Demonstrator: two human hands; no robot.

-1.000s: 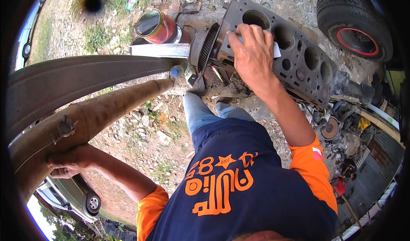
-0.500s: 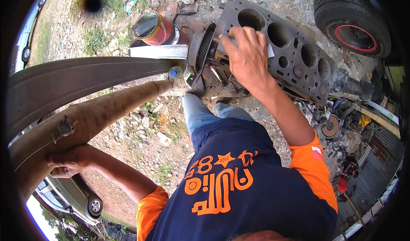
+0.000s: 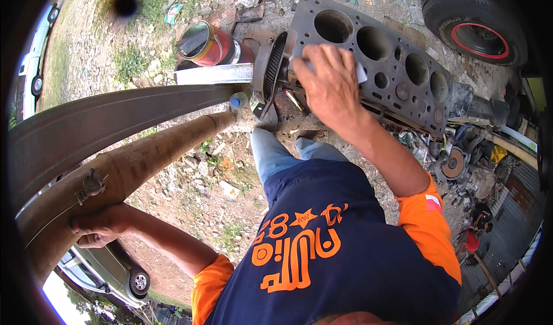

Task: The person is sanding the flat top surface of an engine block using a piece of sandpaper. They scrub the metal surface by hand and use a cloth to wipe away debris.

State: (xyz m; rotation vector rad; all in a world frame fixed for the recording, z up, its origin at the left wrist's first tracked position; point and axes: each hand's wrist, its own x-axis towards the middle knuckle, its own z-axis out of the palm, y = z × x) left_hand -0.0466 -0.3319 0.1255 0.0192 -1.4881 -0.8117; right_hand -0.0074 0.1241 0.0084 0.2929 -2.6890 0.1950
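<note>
On the top face of a grey engine block [image 3: 392,71] with several round bores, my right hand [image 3: 328,83] presses down, fingers bent and closed. Under it is a pale flat piece [image 3: 362,73]; its edge sticks out to the right of the fingers, and the rest is mostly hidden by my hand. The hand lies at the block's near left part, just this side of the two left bores. Far to the left, my left hand [image 3: 105,225] is wrapped round a thick bamboo pole [image 3: 164,146], part of the fingers hidden behind it.
A dark steel beam [image 3: 127,106] runs beside the pole. Left of the block are a round finned part [image 3: 271,65], a red can [image 3: 213,44] and a blue-capped bottle [image 3: 238,99]. A tyre [image 3: 461,14] stands at the far right; scattered metal parts [image 3: 455,163] lie right of me.
My right hand has slid a little toward the block's near edge with the pale piece. My left hand stays on the pole. The whole view has shifted slightly.
</note>
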